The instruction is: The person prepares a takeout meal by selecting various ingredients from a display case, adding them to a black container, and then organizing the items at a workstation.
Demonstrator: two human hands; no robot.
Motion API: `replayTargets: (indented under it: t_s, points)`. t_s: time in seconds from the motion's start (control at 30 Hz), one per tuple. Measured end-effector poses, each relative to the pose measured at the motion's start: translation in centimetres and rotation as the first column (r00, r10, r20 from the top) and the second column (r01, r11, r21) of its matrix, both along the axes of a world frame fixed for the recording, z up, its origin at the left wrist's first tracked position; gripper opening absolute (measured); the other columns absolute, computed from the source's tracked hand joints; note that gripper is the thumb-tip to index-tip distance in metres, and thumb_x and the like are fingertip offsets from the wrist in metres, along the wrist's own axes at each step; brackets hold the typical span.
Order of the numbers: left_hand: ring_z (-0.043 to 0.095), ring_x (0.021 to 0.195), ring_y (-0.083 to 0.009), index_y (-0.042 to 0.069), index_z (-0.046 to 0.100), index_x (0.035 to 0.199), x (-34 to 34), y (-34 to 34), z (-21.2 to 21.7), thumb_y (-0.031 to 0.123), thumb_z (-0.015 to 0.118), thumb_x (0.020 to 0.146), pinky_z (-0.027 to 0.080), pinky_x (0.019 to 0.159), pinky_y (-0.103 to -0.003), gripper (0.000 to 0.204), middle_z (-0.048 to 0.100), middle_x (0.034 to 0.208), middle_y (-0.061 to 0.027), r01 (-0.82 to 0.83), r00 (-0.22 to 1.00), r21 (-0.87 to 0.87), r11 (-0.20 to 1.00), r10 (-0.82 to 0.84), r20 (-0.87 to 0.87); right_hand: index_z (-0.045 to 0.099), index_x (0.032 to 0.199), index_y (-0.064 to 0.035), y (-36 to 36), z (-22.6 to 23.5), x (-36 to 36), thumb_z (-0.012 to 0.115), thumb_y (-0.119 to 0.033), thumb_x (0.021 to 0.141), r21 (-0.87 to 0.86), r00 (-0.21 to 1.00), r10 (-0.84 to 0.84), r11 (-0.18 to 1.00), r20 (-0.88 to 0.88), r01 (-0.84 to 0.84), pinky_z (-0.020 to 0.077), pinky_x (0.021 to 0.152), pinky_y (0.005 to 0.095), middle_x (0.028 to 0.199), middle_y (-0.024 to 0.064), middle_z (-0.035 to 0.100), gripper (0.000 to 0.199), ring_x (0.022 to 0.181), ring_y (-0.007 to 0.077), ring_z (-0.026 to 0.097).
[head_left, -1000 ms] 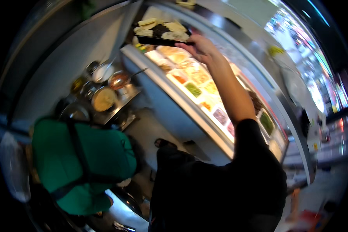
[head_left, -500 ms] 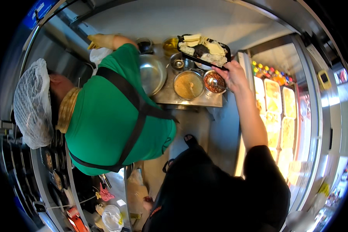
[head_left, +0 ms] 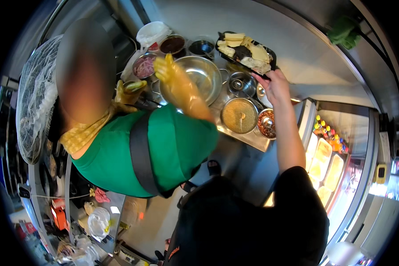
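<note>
My right hand (head_left: 278, 85) grips the near right corner of a black tray (head_left: 235, 63) and holds it above the pots at the far side. Yellow cheese-like slices (head_left: 259, 53), pale pieces and a dark piece (head_left: 242, 52) lie in the tray. Beneath and near it stand a small metal pot (head_left: 242, 84), a pot of tan grainy food (head_left: 235, 116) with a spoon, and a container of reddish-brown bits (head_left: 267, 124). Low beside my dark clothing, a bit of skin (head_left: 166, 243) may be my left hand, but its fingers cannot be made out.
A co-worker in a green top (head_left: 181, 142) and yellow gloves stands at my left, arms over a large metal pan (head_left: 210, 82). Bowls of sliced onion (head_left: 144, 66) and dark sauce (head_left: 172, 44) stand beyond. A lit display case (head_left: 320, 162) flanks me on the right.
The co-worker has turned toward me, bringing both gloved hands over the counter by the pan. My view has shifted, revealing more bowls at the left. My right hand still holds the tray.
</note>
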State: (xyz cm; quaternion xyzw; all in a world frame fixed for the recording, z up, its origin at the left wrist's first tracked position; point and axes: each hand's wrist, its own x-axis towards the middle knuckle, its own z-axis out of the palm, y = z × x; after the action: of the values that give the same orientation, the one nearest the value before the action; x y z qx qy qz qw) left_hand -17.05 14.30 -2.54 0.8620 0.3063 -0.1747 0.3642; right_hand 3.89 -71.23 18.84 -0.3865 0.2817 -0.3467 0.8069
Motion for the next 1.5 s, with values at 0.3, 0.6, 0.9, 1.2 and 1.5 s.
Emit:
replayTargets:
  t_s: [0.3,0.6,0.9,1.2,1.5]
  points:
    - [0.06,0.072,-0.0177,0.004,0.057,0.092,-3.4,-1.5,0.5,0.005,0.07,0.094,0.052,0.07,-0.034,0.012,0.059,0.078,-0.0051,-0.101,0.994,0.017,0.995,0.102,-0.045,0.048,0.089,0.0007,1.1,-3.8,6.9,0.055,0.008,0.097,-0.027,0.997,0.044,0.999,-0.068,-0.046,0.0702,0.083,0.0486,0.107,0.0216,0.065,0.013,0.096,0.0407,0.075]
    - [0.06,0.072,-0.0178,0.003,0.058,0.093,-5.3,-1.8,0.1,0.005,0.07,0.095,0.052,0.07,-0.034,0.012,0.06,0.079,-0.0055,-0.149,0.987,0.017,0.989,0.15,-0.056,0.049,0.083,-0.003,6.6,-9.0,14.0,0.065,-0.001,0.088,-0.793,0.764,-0.333,0.492,-0.552,-0.359,0.0644,0.07,0.049,0.103,0.0222,0.07,0.016,0.072,0.0353,0.073]
    - [0.06,0.072,-0.018,0.003,0.058,0.094,-6.4,-1.3,0.0,0.005,0.07,0.095,0.052,0.07,-0.034,0.011,0.061,0.079,-0.0059,-0.171,0.983,0.026,0.985,0.172,-0.059,0.053,0.097,-0.0066,7.0,-14.2,15.4,0.059,-0.004,0.094,-0.825,0.808,-0.466,-0.246,-0.36,-0.509,0.0621,0.066,0.0476,0.152,0.0229,0.053,0.007,0.075,0.0419,0.072]
    - [0.06,0.072,-0.0182,0.003,0.059,0.096,-5.6,0.0,-1.0,0.005,0.07,0.096,0.052,0.07,-0.034,0.011,0.062,0.08,-0.0062,-0.158,0.987,0.021,0.987,0.158,-0.038,0.052,0.086,0.0001,4.5,-11.0,13.4,0.062,-0.003,0.088,-0.91,0.762,-0.525,0.36,-0.379,-0.204,0.0621,0.067,0.0471,0.103,0.0212,0.07,0.01,0.065,0.0307,0.07]
    - [0.061,0.072,-0.0183,0.002,0.06,0.097,0.0,6.6,-1.4,0.006,0.07,0.096,0.053,0.069,-0.034,0.01,0.063,0.081,-0.007,-0.027,0.995,0.034,0.999,0.023,0.099,0.034,0.078,-0.0064,6.0,-7.2,6.6,0.055,0.008,0.093,-0.481,0.937,-0.329,0.844,-0.12,0.235,0.0714,0.069,0.0465,0.083,0.0068,0.046,0.03,0.069,0.0192,0.061]
